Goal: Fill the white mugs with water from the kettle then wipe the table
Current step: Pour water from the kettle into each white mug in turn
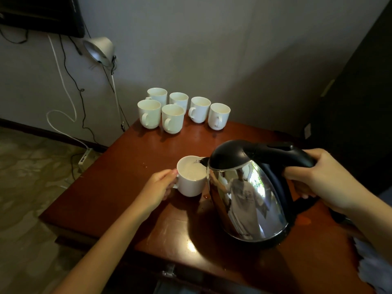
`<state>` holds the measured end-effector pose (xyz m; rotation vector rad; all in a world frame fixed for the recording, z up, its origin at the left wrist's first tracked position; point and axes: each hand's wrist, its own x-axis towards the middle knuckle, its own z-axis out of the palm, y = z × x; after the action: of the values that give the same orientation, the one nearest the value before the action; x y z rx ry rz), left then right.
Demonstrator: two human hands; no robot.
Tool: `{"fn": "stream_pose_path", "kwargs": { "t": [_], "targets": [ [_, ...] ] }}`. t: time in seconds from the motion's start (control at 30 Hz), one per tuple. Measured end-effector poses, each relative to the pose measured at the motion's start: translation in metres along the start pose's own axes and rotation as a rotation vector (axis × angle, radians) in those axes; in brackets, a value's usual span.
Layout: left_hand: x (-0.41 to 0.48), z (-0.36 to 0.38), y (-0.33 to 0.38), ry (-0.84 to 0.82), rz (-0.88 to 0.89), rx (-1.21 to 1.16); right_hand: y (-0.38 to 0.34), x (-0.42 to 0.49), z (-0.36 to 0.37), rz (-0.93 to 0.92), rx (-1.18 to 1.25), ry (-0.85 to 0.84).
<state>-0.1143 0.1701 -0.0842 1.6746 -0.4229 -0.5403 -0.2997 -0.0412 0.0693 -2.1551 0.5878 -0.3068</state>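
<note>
A white mug [192,183] stands on the brown wooden table [118,179], and my left hand [159,185] grips its handle. My right hand [318,179] is closed around the black handle of a shiny steel kettle [248,200]. The kettle is tipped left with its spout over the mug's rim, and water shows inside the mug. Several more white mugs [172,118] stand grouped at the table's far edge, handles facing me.
A silver clamp lamp [99,50] hangs by the wall at the far left, with cables trailing to a power strip [84,159] on the floor. A pale cloth [369,262] lies at the table's right edge. Small wet spots [206,196] mark the tabletop beside the mug.
</note>
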Motion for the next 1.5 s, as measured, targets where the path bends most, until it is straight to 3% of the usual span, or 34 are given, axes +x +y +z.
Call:
{"fn": "stream_pose_path", "kwargs": {
  "t": [1.5],
  "targets": [
    [-0.0014, -0.0005, 0.0004, -0.008, 0.019, 0.004, -0.0057, -0.0014, 0.0005, -0.01, -0.016, -0.039]
  ]
}}
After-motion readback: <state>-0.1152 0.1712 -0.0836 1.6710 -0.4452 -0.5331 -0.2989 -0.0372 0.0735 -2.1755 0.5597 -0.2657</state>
